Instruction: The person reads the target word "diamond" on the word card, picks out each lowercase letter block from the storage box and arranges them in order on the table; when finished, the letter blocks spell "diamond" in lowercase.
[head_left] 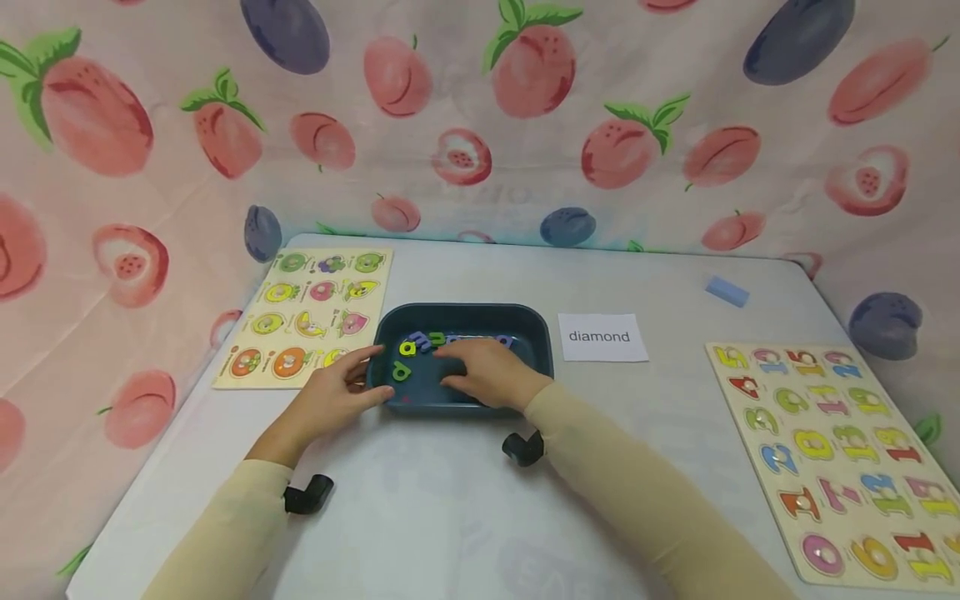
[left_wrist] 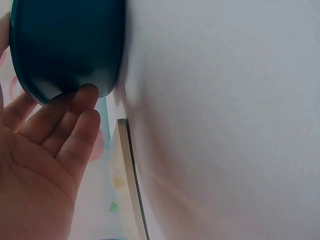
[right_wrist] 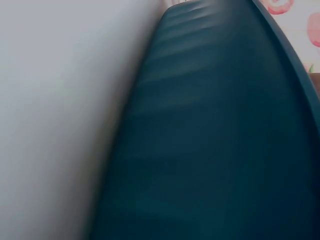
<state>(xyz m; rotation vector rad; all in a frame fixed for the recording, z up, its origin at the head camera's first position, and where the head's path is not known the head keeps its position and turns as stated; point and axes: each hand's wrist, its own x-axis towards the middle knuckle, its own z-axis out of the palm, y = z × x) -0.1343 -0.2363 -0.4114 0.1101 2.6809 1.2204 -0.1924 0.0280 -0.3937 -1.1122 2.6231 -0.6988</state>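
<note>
Head view is showing the left hand [head_left: 337, 392], fingers straight, steadying the dark tray [head_left: 536, 333]. The right hand [head_left: 487, 372] is lying spread among foam letters [head_left: 407, 348]; a careless scoop could be knocking letters onto the desk [head_left: 450, 517].

The right hand [head_left: 487, 372] hides some foam letters inside the dark teal plastic tray [head_left: 536, 327]; its fingertips are unseen

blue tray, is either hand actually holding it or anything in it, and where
The left hand rests straight fingers against the blue tray at its near-left corner, not gripping. The right hand reaches in among the foam letters; a hold cannot be told.
</note>
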